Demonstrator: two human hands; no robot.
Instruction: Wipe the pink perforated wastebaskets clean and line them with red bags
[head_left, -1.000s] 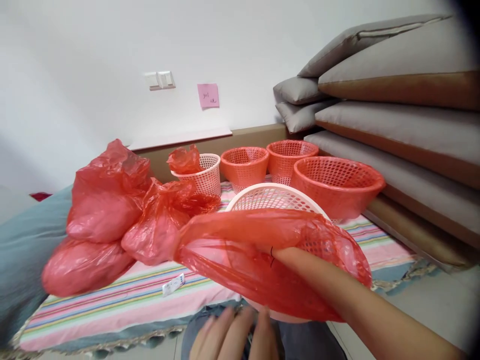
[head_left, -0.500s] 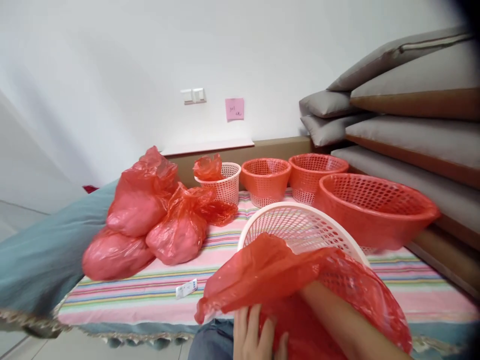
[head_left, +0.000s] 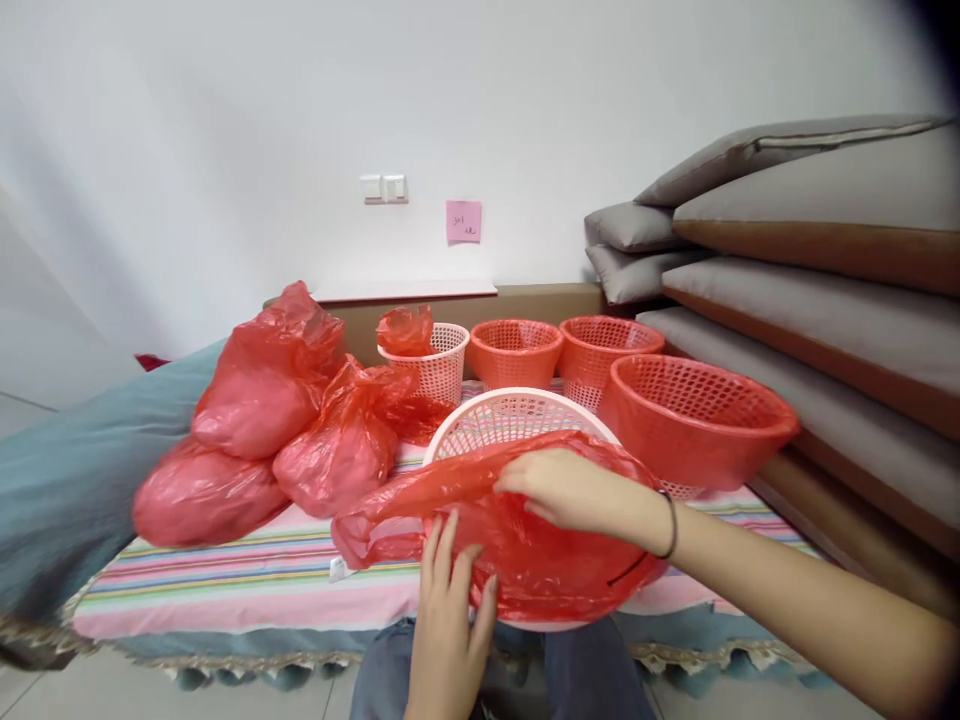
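Observation:
A pale pink mesh basket (head_left: 510, 420) tilts toward me above my lap, its near side wrapped in a thin red plastic bag (head_left: 540, 560). My right hand (head_left: 562, 490) lies on top of the bag at the basket's near rim, fingers curled over the plastic. Lower down, my left hand (head_left: 450, 600) presses against the bag's underside, fingers spread upward. A loose tail of the bag (head_left: 367, 535) hangs out to the left.
Three stuffed red bags (head_left: 262, 440) lie on the striped cloth (head_left: 247, 590) at left. Behind stand a white basket (head_left: 435, 360) holding a red bag and three orange baskets (head_left: 697, 420). Grey cushions (head_left: 810, 250) are stacked at right.
My right hand has come out of the bag and now rests on top of it. The left hand has risen onto the bag's underside. The bag has slid further over the basket.

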